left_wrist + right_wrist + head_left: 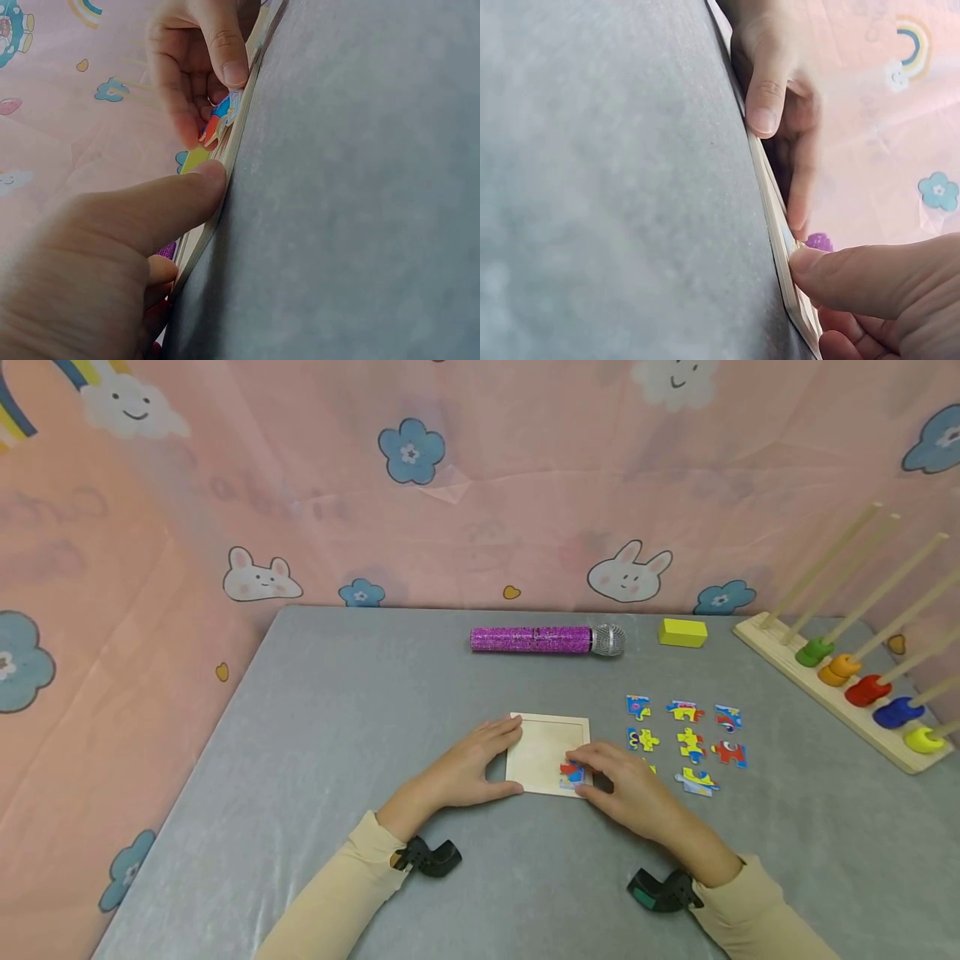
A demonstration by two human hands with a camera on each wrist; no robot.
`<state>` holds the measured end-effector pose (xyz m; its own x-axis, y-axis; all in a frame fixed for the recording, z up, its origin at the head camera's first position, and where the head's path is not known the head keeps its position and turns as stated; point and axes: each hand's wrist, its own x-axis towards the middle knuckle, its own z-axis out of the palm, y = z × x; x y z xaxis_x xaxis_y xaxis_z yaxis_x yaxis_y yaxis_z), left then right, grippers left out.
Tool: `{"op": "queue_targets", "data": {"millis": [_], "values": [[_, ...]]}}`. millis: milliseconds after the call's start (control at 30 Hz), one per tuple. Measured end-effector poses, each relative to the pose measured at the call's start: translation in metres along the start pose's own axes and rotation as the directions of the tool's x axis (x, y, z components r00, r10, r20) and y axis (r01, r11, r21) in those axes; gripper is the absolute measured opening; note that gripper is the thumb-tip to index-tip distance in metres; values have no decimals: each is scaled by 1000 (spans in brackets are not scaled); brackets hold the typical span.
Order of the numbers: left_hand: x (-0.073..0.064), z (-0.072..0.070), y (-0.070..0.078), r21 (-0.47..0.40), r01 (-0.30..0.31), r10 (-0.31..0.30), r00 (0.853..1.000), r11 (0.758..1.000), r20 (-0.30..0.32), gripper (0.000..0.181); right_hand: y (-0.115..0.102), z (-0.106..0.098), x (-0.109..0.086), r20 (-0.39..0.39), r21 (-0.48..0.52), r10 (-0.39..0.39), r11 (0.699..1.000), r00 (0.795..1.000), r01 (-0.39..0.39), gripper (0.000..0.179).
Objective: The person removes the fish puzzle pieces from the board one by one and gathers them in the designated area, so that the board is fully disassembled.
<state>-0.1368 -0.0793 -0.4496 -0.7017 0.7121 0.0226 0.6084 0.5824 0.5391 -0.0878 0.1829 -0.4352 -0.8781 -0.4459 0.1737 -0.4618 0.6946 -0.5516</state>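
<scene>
A shallow square wooden puzzle tray [536, 747] lies on the grey table. My left hand [468, 766] holds its left side, thumb at the near corner and fingers at the far one. Over the tray's near right corner, my right hand [633, 789] pinches a red and blue puzzle piece [572, 774] between thumb and fingers. In the left wrist view this puzzle piece [217, 120] is tilted, close over the tray's rim. Loose puzzle pieces [691, 746] in yellow, blue and red lie in rows right of the tray; my right hand partly hides one.
Behind the tray lies a glittery purple microphone [532, 640], with a yellow block [682, 632] to its right. A wooden peg stand [832, 693] with coloured rings and tall rods occupies the table's right side. A pink printed cloth [495, 510] hangs behind the table.
</scene>
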Motion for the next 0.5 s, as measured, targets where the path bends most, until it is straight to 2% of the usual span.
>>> {"op": "queue_targets", "data": {"millis": [200, 500], "values": [[0, -1, 0, 9, 7, -7, 1000, 1000, 5, 79, 0, -1, 1, 10, 18, 11, 1000, 1000, -11, 43], [0, -1, 0, 6, 1, -1, 1000, 1000, 9, 79, 5, -2, 1, -37, 26, 5, 1000, 999, -4, 43]]}}
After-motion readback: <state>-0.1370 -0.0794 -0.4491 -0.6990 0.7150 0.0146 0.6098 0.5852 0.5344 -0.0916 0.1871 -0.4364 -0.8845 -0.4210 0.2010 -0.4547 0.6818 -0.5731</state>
